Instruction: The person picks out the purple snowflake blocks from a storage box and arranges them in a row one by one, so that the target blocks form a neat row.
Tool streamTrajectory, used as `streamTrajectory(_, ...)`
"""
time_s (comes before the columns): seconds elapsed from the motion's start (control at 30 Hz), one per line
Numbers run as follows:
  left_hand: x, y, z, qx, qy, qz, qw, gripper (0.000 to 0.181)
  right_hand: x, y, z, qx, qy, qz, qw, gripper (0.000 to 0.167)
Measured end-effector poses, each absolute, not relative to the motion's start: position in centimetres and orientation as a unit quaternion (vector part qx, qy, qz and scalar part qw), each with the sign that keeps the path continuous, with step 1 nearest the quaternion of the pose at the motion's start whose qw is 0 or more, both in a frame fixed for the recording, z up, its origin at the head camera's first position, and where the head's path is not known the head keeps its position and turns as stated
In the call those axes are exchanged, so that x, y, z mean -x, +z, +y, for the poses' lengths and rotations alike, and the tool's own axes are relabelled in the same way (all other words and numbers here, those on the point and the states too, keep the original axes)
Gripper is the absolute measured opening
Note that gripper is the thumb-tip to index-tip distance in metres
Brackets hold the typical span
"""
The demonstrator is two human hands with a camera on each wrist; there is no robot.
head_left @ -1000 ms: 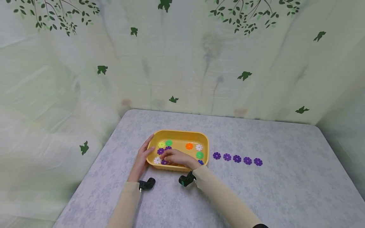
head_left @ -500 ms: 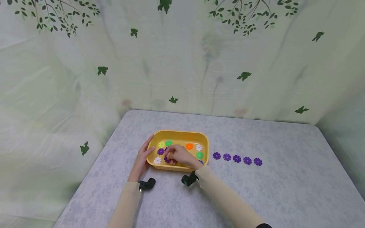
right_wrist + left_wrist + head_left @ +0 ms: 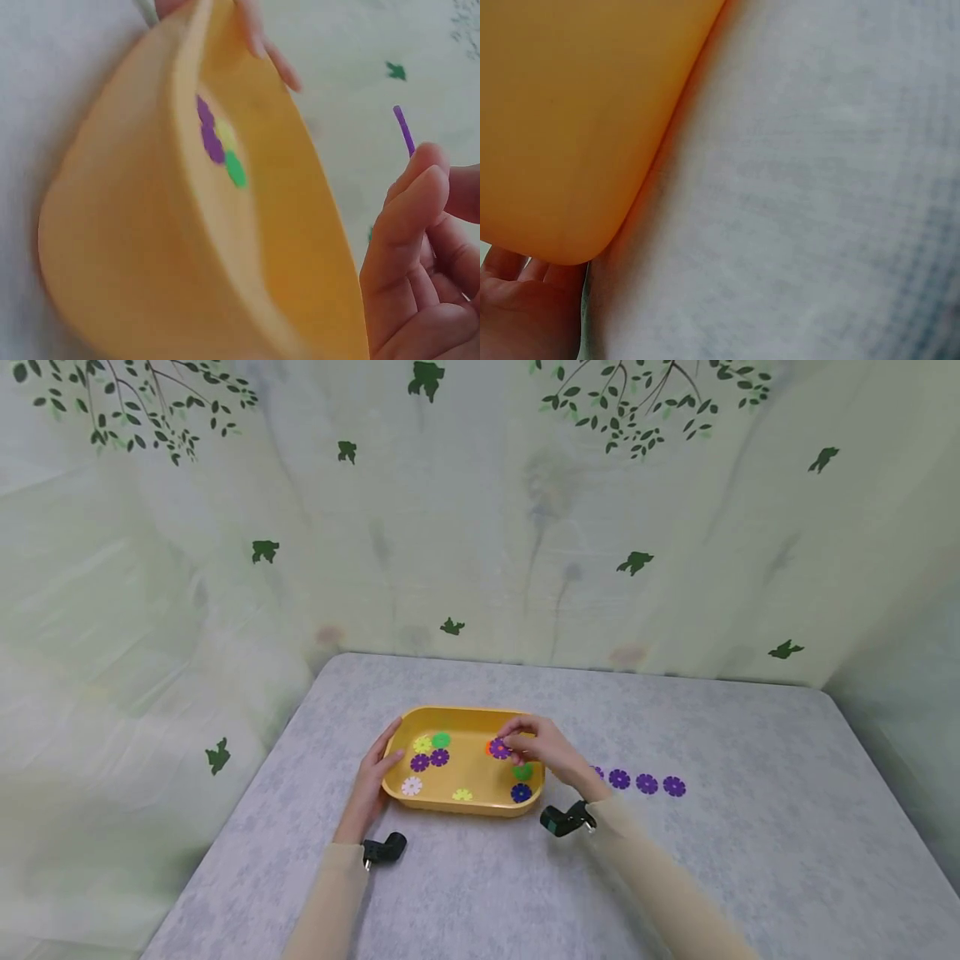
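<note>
My left hand grips the left end of a yellow tray, thumb over the rim and fingers along the outer wall. Above the tray's right part, my right hand pinches a purple flower-shaped disc between thumb and fingertips; in the right wrist view that disc is seen edge-on. Two purple flower discs lie at the tray's left, beside a yellow one and a green one. An orange disc is mostly hidden behind the held one.
Also in the tray are a white disc, a pale yellow disc, a dark blue disc and a green disc. Right of the tray, a row of purple flower discs lies on the grey table, partly covered by my right wrist.
My right hand has lifted a purple disc from the tray's left part and carried it rightward. The left hand stays on the tray. The head view has shifted slightly.
</note>
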State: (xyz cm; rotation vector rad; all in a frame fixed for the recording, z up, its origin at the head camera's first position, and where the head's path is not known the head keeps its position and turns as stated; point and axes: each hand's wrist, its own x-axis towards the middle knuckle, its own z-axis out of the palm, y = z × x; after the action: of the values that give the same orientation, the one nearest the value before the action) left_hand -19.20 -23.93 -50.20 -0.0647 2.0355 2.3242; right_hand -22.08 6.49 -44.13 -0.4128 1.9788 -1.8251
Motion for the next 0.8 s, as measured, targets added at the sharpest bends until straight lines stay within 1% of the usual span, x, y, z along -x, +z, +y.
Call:
streamTrajectory(0.13,19.3,-50.8,-24.0,0.016,0.748,0.664,0.017,0.053,22.5,-44.7,10.4,0.125,-0.661,0.718,0.176,0.021)
streamTrajectory(0.33,19.3,-50.8,-23.9,0.018,0.748,0.664,0.014,0.052,22.0,-45.3,17.0,0.098,-0.662,0.732,0.13,0.024)
streamTrajectory(0.6,19.4,-50.7,-23.9,0.018,0.745,0.667,0.015,0.053,19.8,-46.8,25.2,0.05,-0.654,0.75,0.089,0.032)
streamTrajectory(0.8,19.4,-50.7,-23.9,0.024,0.746,0.665,0.017,0.053,17.6,-48.2,29.9,0.014,-0.63,0.774,0.067,0.033)
